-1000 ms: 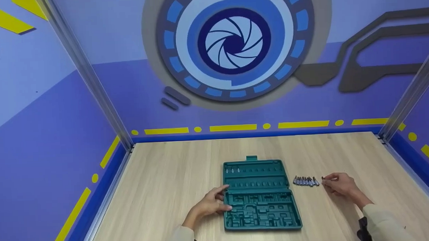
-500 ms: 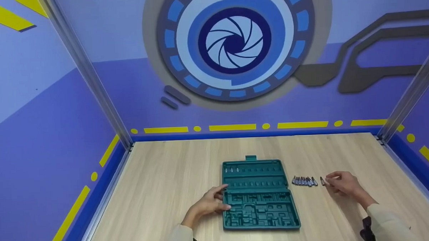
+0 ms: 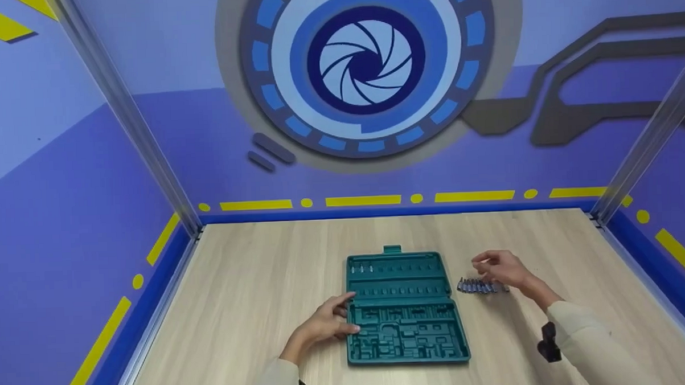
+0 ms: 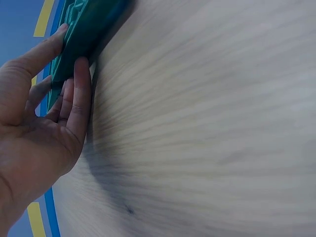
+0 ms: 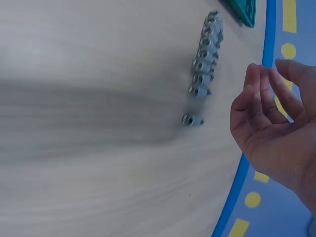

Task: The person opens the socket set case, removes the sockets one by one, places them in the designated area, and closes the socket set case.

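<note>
A green plastic case (image 3: 406, 301) with moulded slots lies unfolded on the wooden table. My left hand (image 3: 323, 321) holds its left side; the left wrist view shows thumb and fingers (image 4: 81, 96) on either side of the case edge. Three small silver pieces (image 3: 361, 269) sit in the case's top row, at the left. Right of the case, several metal bit sockets (image 5: 202, 65) lie in a row, with one socket (image 5: 192, 120) a little apart at the end. My right hand (image 3: 504, 268) hovers over that row, fingers loosely bent and holding nothing.
The pale wooden table (image 3: 265, 275) is bounded by a blue-purple back wall (image 3: 199, 157) and side walls. Metal posts (image 3: 147, 148) stand at the back corners. A clasp tab (image 3: 392, 249) sticks out from the case's far edge.
My right hand has let go of the end bit socket, drawn back slightly, then risen and moved left over the row. The left hand stays at the case, and the head view has shifted slightly.
</note>
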The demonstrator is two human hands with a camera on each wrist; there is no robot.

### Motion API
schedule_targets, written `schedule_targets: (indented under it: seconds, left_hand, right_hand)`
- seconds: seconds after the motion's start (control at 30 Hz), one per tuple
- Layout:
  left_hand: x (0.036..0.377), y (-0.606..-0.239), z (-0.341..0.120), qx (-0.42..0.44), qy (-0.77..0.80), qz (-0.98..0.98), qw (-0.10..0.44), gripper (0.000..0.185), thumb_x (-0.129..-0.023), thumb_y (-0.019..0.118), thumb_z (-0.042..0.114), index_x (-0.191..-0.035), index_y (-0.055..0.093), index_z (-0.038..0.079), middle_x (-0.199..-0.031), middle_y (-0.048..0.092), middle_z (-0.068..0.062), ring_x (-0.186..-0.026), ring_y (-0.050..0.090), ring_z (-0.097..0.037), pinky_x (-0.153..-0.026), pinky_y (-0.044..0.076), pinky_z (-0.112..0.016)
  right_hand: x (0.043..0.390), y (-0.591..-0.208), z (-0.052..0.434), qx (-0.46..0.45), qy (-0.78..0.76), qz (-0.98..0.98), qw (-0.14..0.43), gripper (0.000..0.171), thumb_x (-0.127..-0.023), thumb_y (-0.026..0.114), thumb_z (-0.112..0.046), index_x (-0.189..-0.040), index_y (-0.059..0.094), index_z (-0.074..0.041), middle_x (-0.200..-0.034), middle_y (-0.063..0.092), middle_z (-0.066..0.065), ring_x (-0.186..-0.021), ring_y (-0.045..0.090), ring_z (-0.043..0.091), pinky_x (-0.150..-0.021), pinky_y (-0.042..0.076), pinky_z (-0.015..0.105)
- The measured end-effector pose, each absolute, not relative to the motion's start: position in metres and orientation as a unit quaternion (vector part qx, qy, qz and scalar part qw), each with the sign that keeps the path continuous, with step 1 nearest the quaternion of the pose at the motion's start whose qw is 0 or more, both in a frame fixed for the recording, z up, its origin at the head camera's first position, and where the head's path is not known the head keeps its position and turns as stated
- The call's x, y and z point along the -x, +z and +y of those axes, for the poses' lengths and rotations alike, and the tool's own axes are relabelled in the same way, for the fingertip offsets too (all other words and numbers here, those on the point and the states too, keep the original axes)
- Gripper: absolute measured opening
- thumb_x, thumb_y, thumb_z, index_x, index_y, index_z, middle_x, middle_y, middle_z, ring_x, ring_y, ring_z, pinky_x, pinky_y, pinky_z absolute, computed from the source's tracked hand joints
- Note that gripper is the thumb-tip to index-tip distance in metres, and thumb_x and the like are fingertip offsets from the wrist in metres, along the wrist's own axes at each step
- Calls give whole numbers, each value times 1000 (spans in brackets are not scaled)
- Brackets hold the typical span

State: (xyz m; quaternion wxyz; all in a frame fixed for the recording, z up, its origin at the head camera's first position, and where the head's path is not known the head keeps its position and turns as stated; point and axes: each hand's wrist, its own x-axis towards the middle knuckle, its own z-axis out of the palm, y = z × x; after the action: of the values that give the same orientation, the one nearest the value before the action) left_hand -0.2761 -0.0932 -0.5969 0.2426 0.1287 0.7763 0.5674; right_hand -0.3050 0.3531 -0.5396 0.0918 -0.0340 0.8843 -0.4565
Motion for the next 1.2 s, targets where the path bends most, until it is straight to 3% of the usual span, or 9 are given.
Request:
schedule_targets:
  seconds: [0.27,0.5,0.73,0.97,1.2]
  left_hand:
    - [280,-596,-90,-133,563,779,241,84,-84,83,6,-157,40,9,-126,49,-15,-111,47,-26,-72,54,-34]
    - [284,-596,-84,-130,555,782,251,83,-84,84,9,-156,42,14,-125,49,-14,-112,47,-25,-75,56,-34]
    - [287,-594,-84,-148,551,783,248,82,-85,83,10,-156,41,11,-126,49,-14,-113,46,-26,-73,53,-32]
    - [286,-594,-86,-134,562,776,254,83,-85,84,13,-156,41,11,-127,49,-12,-114,46,-25,-73,53,-30]
    - [280,-597,-95,-121,570,768,264,83,-86,83,15,-157,40,13,-133,47,-12,-115,46,-25,-74,56,-33]
  right_hand:
    - [321,-539,317,65,-463,879,95,32,-103,58,-12,-126,63,11,-104,69,27,-87,72,30,-71,59,35]
    - [340,-544,289,90,-463,874,118,31,-103,57,-10,-125,63,10,-101,68,23,-85,64,26,-68,53,33]
    - [357,-551,233,94,-449,883,102,28,-102,60,-16,-124,69,0,-119,71,16,-105,66,23,-95,55,43]
    - [366,-565,175,93,-438,887,109,29,-100,64,-15,-124,70,1,-117,73,15,-104,67,25,-96,55,48]
    - [366,-577,139,82,-372,923,50,27,-98,67,-15,-119,74,2,-115,76,18,-110,69,37,-109,35,71]
